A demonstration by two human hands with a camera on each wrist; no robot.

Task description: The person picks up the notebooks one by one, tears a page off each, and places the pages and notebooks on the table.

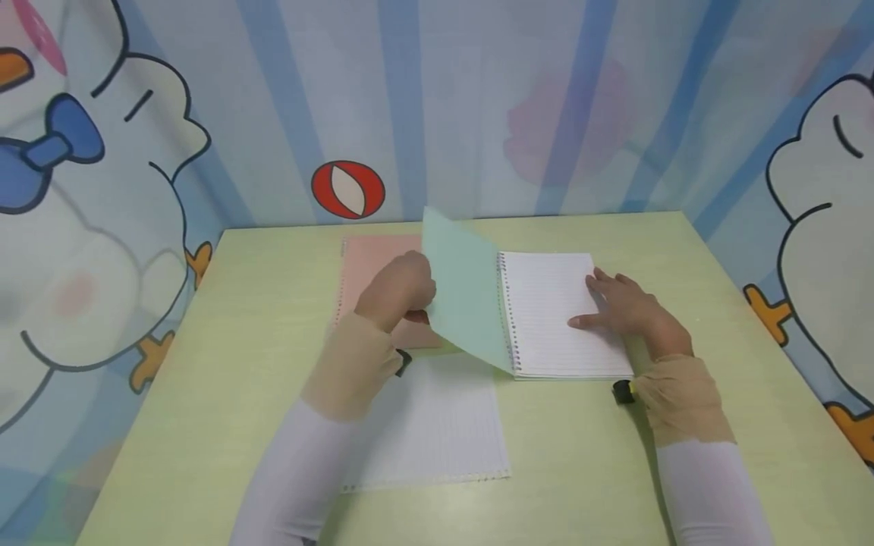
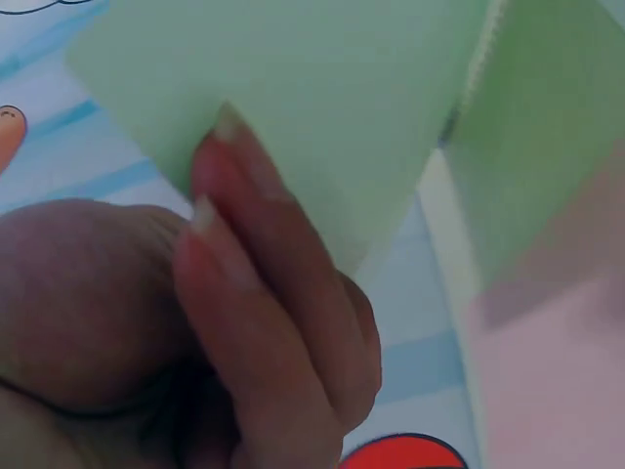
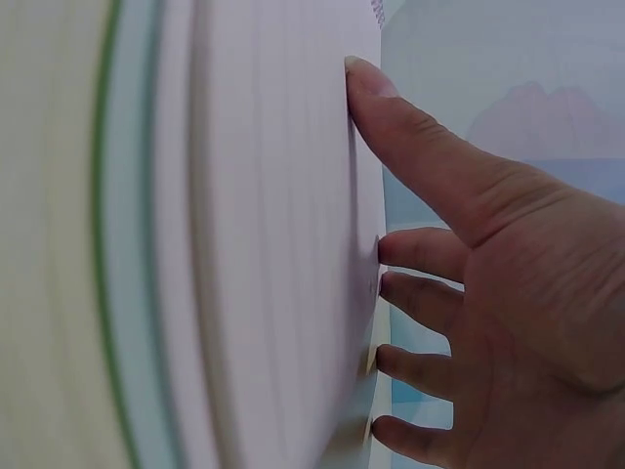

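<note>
A spiral-bound notebook lies open on the table, a white lined page facing up. Its light green cover stands raised on the left side of the spiral. My left hand pinches the free edge of that cover; in the left wrist view, curled fingers lie against the green sheet. My right hand rests on the right part of the lined page with fingers spread, thumb pointing inward. The right wrist view shows the thumb and fingertips touching the page and its edge.
Behind my left hand lies a pink notebook, partly covered by the hand and the green cover. Nearer to me is a white lined sheet with a perforated bottom edge. The pale green table meets a cartoon-printed backdrop at its far edge.
</note>
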